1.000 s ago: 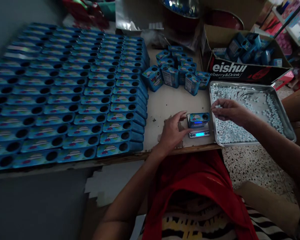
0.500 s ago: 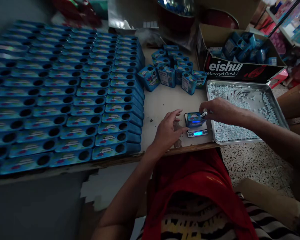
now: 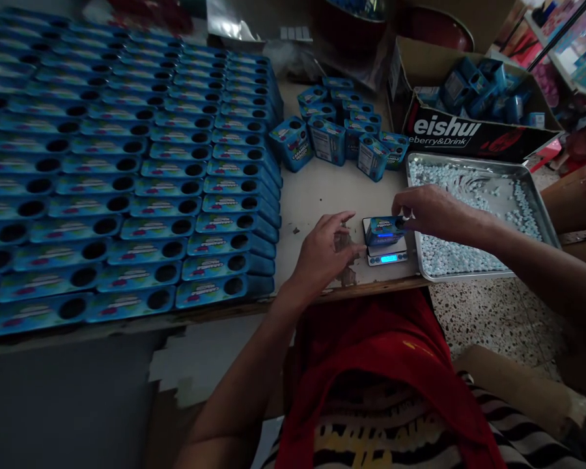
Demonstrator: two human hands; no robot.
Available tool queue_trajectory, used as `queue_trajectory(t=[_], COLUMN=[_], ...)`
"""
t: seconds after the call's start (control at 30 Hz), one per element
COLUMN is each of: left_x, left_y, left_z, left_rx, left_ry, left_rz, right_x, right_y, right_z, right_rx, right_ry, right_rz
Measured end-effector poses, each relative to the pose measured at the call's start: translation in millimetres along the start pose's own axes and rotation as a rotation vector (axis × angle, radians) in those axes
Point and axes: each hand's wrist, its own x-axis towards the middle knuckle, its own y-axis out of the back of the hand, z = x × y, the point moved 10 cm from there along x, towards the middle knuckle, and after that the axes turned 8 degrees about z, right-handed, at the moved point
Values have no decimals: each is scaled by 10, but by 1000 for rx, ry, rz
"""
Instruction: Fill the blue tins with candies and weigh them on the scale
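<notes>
A small blue box [image 3: 383, 230] lies on a digital scale [image 3: 389, 258] with a lit blue display, near the table's front edge. My left hand [image 3: 325, 251] is just left of the scale, fingers apart and holding nothing. Over the right end of the box is my right hand [image 3: 422, 210], its fingers curled together at the box's round opening; whether anything is between them is hidden. Right of the scale, a metal tray [image 3: 486, 275] holds many small pale candies [image 3: 461, 251].
Rows of blue boxes [image 3: 141, 169] cover the table's left side. Several loose blue boxes [image 3: 327, 140] stand behind the scale. Behind the tray sits a cardboard box [image 3: 469, 137] with more blue boxes. A red bowl [image 3: 351, 32] is at the back.
The white candies seen at my right hand's fingertips are no longer visible there. Both hands stay close to the scale, and the camera view has shifted slightly.
</notes>
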Motion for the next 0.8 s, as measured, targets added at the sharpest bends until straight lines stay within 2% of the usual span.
queue_trajectory(t=[0.2,0.33,0.53,0.67,0.8], left_x=[29,42,25,9,-1], left_y=[-22,-1,23,29,10], left_z=[87,83,-10,5,44], left_rx=[-32,-43,-55,-36,-34], left_ry=[-25,-21,31,28,22], left_rz=[-11,1,13,13,-4], right_x=[-84,-137,-156,-117,-37], right_y=[127,94,-49,3,3], right_z=[225,333,209,178,139], right_rx=[119,117,124,134,69], right_ry=[-103,-115,-54,-44,-1], right_rz=[81,113,135,144,26])
